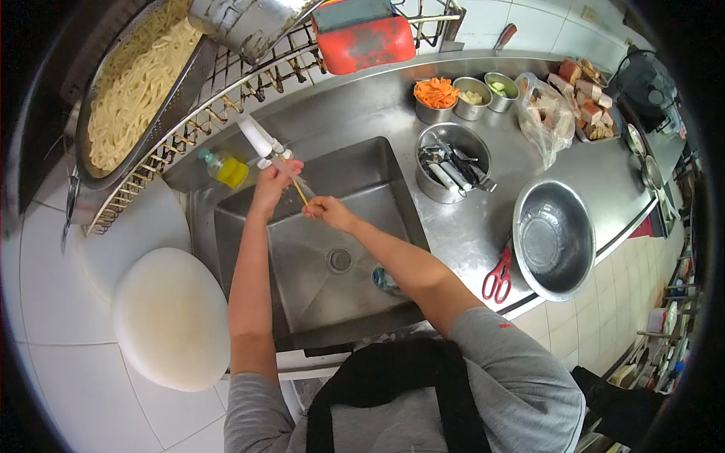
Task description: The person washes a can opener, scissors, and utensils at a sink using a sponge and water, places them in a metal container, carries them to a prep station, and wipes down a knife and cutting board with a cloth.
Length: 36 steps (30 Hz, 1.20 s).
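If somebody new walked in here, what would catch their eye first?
Probably the red-handled scissors on the counter, beside the big steel bowl, and the orange strips in a small tin at the back. Next, the long tray of noodles up on the rack at the upper left. The two hands meet over the sink, close to the white tap.
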Each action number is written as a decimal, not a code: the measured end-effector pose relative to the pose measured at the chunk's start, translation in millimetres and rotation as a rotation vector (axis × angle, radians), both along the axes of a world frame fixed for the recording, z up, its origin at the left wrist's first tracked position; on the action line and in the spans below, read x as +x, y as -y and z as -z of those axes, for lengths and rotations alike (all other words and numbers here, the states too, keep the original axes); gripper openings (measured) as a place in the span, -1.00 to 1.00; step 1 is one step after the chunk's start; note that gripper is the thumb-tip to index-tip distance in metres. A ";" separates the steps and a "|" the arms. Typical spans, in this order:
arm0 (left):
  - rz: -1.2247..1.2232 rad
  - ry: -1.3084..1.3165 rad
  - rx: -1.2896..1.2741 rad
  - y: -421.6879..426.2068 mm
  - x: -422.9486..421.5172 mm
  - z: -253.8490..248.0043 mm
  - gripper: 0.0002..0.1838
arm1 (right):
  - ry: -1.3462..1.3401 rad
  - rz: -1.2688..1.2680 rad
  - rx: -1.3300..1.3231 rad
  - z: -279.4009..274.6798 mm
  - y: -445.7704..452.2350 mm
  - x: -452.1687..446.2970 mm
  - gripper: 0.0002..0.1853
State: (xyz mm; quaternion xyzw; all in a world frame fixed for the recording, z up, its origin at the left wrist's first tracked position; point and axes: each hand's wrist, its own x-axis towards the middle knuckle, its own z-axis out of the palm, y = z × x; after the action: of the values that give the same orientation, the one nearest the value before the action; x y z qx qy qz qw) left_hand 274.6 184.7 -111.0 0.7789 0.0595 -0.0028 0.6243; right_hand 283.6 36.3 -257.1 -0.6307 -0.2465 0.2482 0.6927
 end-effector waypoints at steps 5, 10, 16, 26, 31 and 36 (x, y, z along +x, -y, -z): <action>-0.004 0.019 0.086 1.5 0.6 -0.7 -0.70 | 0.185 0.084 -0.174 -30.9 -3.7 15.4 -0.76; -0.035 0.069 0.008 -2.2 4.0 -4.0 -0.70 | 0.181 0.061 -0.518 -85.9 20.8 38.6 -0.78; -0.043 0.118 0.102 12.3 0.4 -17.3 -0.76 | 0.515 0.100 -0.995 -99.5 162.4 -39.7 -0.70; -0.142 0.397 0.342 71.4 28.3 8.2 -0.80 | 0.389 0.447 -1.621 -74.8 359.2 -208.0 -0.36; -0.039 0.695 0.075 205.1 26.9 -53.3 -0.86 | 0.238 0.599 -1.496 -70.8 362.1 -230.3 -0.14; 0.100 0.835 0.238 270.4 26.6 -53.9 -0.82 | 0.228 0.565 -1.380 -77.2 352.4 -220.2 -0.17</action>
State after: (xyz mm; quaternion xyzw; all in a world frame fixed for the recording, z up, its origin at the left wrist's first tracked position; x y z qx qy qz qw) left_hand 301.1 -85.7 -57.0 0.7816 -0.2362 0.2890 0.4998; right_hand 63.4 -316.2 -179.9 -0.9824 0.0659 0.0925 0.1481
